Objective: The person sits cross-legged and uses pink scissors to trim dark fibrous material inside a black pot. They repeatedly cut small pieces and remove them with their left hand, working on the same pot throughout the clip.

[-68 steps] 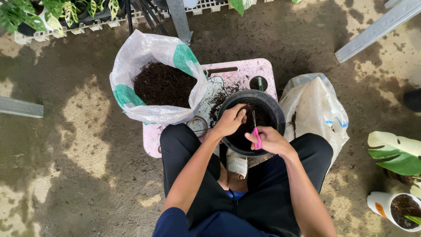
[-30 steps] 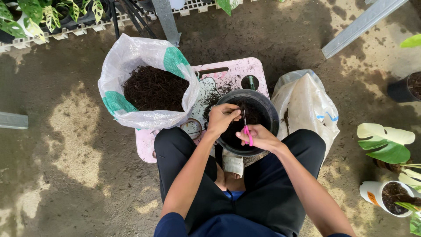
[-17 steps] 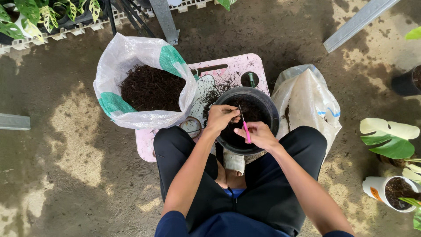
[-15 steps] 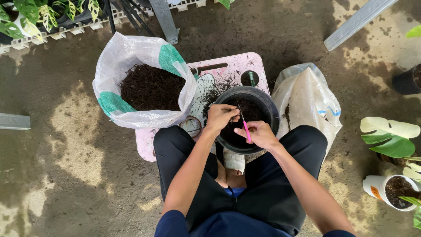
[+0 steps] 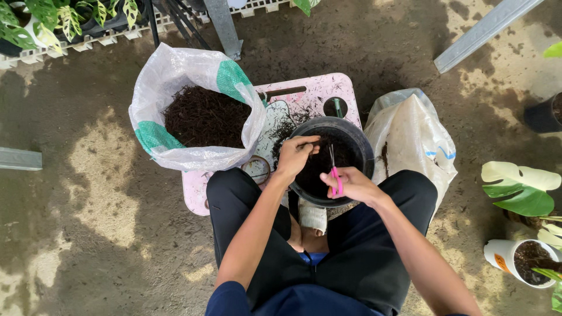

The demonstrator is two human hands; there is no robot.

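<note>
- Pink-handled scissors point(image 5: 335, 175): handles hidden inside right hand point(image 5: 351, 184).
- Black pot point(image 5: 358, 140): near rim covered by both hands.
- White pot point(image 5: 515, 260): plant cut off by right edge.

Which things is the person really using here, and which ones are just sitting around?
In use:
left hand reaching into the black pot
right hand holding the pink-handled scissors

Just lying about:
open sack of dark potting mix
pink board
closed white bag
white pot with a plant
</note>
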